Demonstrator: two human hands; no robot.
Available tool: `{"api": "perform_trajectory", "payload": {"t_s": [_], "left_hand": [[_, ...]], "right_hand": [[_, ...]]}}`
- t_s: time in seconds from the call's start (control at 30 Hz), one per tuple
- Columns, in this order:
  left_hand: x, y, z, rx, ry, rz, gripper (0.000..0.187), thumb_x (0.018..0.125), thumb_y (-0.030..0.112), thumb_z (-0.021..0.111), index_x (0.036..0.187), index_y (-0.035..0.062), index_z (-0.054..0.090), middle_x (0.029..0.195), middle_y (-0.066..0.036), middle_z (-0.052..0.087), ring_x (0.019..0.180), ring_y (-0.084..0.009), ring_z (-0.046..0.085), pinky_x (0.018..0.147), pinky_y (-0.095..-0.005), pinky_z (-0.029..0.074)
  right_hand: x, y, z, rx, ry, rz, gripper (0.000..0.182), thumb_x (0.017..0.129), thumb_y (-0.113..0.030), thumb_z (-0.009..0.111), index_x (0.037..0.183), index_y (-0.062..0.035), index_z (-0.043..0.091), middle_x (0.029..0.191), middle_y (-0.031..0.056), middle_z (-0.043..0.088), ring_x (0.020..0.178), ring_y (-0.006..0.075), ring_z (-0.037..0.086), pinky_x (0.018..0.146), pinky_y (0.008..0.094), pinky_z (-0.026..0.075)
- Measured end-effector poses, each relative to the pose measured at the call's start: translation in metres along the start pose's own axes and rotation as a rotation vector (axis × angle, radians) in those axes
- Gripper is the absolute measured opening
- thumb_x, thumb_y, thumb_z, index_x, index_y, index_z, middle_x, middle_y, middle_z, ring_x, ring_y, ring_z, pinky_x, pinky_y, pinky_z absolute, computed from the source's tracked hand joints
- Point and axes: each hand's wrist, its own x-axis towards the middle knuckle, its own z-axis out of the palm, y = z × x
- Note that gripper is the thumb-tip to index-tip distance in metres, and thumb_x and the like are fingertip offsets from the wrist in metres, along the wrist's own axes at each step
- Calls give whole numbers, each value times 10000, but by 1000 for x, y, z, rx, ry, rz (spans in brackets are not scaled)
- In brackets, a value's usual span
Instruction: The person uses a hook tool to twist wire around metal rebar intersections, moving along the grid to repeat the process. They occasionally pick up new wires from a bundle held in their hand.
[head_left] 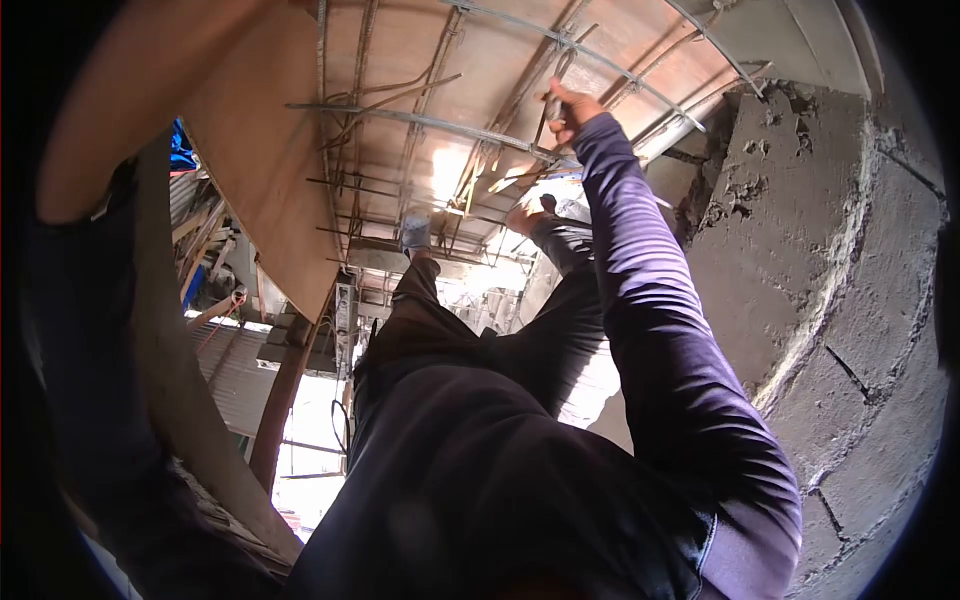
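My right hand is raised over the grid of steel rebar, its fingers closed around a thin grey metal tool. A looped end or bent wire shows just beyond the fist; I cannot make out the tool's exact kind. Close to the camera at the upper left is my left hand, large and blurred, against the edge of a plywood panel. Its fingers are cut off or smeared, so what they do is hidden. The rebar lies over sheets of plywood, with bars crossing near my right hand.
My feet stand among rebar and loose sticks. On the right rises a rough concrete block wall with bar ends poking out. At the left, beyond a wooden post, the floor drops away to corrugated sheets and stacked timber.
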Motion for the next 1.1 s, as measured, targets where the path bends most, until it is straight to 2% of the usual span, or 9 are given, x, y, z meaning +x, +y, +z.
{"api": "perform_trajectory", "payload": {"t_s": [0.07,0.23,0.3,0.5,0.63,0.77,0.83,0.97,1.1], "left_hand": [[-1,0,2,8,-8,-13,284,985,257,639,1049,-20,640,866,-62,584,821,-144,551,770,-292,429],[-2,2,4,13,-28,-41,290,986,257,639,1073,-19,642,883,-57,590,838,-138,555,784,-287,432],[-2,2,5,11,-34,-55,293,986,257,640,1082,-19,643,891,-55,593,844,-136,557,790,-284,433],[-2,0,13,-6,-36,-95,303,987,257,640,1111,-19,646,912,-49,601,864,-129,561,806,-277,435],[1,0,18,-19,-35,-116,310,988,257,640,1130,-18,648,926,-45,606,878,-125,565,817,-273,437],[-1,2,16,-21,-35,-140,319,989,257,640,1149,-18,650,940,-41,611,891,-120,568,828,-268,439],[-2,1,14,-21,-32,-153,324,989,257,640,1159,-18,651,947,-38,614,897,-118,569,834,-266,440],[-2,0,8,-22,-24,-190,334,990,257,641,1178,-18,653,961,-34,619,911,-113,572,845,-261,442],[1,-1,10,-39,-30,-180,326,985,267,650,1154,-11,661,920,-14,602,881,-98,555,827,-252,433]], "right_hand": [[14,10,12,-479,353,83,509,878,-546,706,709,-68,666,627,36,622,514,135,567,426,235,413],[-4,-5,15,-632,392,57,499,888,-496,706,603,-100,602,577,31,573,478,139,532,411,265,379],[4,2,-15,52,-155,69,490,901,-457,664,573,-110,554,511,0,465,426,150,453,411,290,360],[7,22,45,758,-6,-84,271,920,-269,579,742,-66,602,704,75,557,518,126,463,409,270,339],[21,27,51,1234,-473,-216,179,1017,-213,495,942,-75,581,696,6,541,481,118,399,394,270,306],[26,23,40,915,-231,-157,252,1046,-296,477,884,-117,549,602,-34,432,440,120,343,374,283,245],[19,20,22,168,314,37,303,1023,-369,514,863,-119,581,603,-22,456,444,127,364,366,302,252],[55,28,-93,-1158,577,-286,500,960,-485,538,1045,-32,730,953,216,726,861,376,706,757,448,556],[20,-9,-89,-1339,691,-120,475,944,-456,581,1157,-50,706,1141,233,686,1107,387,650,971,451,501]]}}
